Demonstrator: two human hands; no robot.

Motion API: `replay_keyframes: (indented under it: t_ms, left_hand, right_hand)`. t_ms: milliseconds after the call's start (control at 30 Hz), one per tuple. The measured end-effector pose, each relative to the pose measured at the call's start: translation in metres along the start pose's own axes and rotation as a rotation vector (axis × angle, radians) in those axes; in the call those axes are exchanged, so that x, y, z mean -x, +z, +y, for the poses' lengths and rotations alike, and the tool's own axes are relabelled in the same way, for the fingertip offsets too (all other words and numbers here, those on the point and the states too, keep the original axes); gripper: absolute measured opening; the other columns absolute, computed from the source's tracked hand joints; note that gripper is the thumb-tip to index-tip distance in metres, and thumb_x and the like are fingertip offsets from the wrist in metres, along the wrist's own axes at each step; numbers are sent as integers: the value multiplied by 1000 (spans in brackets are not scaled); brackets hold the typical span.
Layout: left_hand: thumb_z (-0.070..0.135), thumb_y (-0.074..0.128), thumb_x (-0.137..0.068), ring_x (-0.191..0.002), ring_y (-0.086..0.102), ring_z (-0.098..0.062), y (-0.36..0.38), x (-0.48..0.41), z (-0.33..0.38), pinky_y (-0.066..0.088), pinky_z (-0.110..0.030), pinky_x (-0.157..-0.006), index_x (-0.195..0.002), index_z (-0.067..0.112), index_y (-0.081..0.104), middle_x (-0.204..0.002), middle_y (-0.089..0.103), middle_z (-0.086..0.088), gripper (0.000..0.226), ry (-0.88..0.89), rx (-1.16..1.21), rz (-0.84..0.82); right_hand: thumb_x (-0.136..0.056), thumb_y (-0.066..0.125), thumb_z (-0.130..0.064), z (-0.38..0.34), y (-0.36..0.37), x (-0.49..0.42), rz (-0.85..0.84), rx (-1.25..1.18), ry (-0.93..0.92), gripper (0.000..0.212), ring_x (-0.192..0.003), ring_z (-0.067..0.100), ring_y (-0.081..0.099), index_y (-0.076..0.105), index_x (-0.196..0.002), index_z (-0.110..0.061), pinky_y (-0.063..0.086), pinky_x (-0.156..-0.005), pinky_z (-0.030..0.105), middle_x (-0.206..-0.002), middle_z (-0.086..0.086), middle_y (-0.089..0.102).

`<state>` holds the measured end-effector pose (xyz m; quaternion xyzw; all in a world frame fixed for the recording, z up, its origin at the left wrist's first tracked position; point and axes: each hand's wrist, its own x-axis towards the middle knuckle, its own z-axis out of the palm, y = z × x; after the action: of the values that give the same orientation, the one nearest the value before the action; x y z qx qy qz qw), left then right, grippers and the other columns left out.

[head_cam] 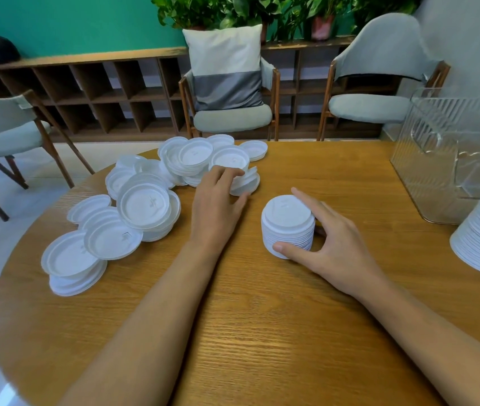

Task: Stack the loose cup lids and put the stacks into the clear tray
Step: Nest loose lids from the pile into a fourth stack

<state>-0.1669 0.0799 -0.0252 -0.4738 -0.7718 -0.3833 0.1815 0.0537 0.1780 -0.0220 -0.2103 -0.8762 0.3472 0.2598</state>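
Many lids [145, 205] on round table [262, 332] among chairs [232, 117]

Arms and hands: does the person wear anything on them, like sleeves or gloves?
No. The left hand and right hand are bare, without gloves, rings or a watch, and no sleeve shows on either arm up to the picture's edge.
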Motion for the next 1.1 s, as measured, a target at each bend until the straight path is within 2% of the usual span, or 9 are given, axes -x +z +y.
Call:
replay_keyframes:
  t_ms: [133,267,367,567,700,800,900,1000,1100]
  left_hand:
    - [16,78,-90,-100,62,-17,0,-1,-2,55,-43,-83,-115,15,70,-108,65,0,27,4,-22,53]
    - [20,76,-92,-93,64,-15,-6,4,3,55,-34,-76,-115,12,71,-105,66,1,25,15,10,115]
    - [17,80,-89,-89,63,-11,-16,12,9,52,-23,-79,-112,10,72,-102,67,0,26,2,61,167]
    - [19,80,-86,-81,69,-9,-40,19,30,54,-17,-76,-101,17,76,-87,72,5,16,-357,417,275]
    - [19,76,-87,-85,76,-20,-46,15,40,62,-32,-81,-98,18,80,-87,78,-1,12,-546,670,181]
    - [12,72,-93,-91,77,-19,-46,15,45,64,-32,-81,-101,12,82,-94,81,-1,13,-603,812,50]
    - [11,70,-95,-93,77,-14,-43,18,48,63,-27,-80,-104,10,82,-98,81,1,15,-568,813,-64]
    - [11,72,-95,-89,76,-8,-38,20,51,58,-22,-75,-104,12,83,-96,82,5,15,-526,776,-102]
    - [18,74,-95,-95,75,-11,-31,22,52,61,-35,-84,-104,19,84,-96,81,8,13,-478,716,-141]
  right_hand:
    - [-76,85,-58,0,0,0,4,3,4,96,-130,-7,43,35,-157,-48,45,-113,35,-138,-26,50]
    - [-76,86,-57,0,0,1,0,-8,-2,96,-131,-5,45,36,-157,-47,44,-113,33,-136,-26,52]
    - [-76,86,-55,0,-1,1,1,6,-9,96,-127,-17,41,37,-158,-45,39,-109,19,-131,-35,47]
    - [-77,85,-55,-1,-2,1,-11,-5,-9,95,-125,-24,37,37,-158,-44,32,-102,7,-131,-37,45]
    - [-79,80,-60,-2,-3,1,-10,-34,-5,91,-133,-12,41,38,-158,-41,40,-110,22,-140,-30,47]
    - [-82,77,-62,-4,-3,1,-13,-51,-11,88,-135,-7,43,38,-158,-39,44,-112,29,-144,-29,46]
    - [-82,79,-58,-5,-3,1,3,-61,-30,91,-137,-10,42,34,-160,-41,44,-113,28,-148,-28,47]
    - [-81,82,-55,-6,-4,1,-14,-89,-22,100,-139,-10,40,18,-159,-56,41,-113,26,-149,-28,45]
    - [-83,82,-51,-6,-4,2,-32,-100,-49,97,-139,-12,39,20,-158,-58,41,-113,25,-151,-30,43]
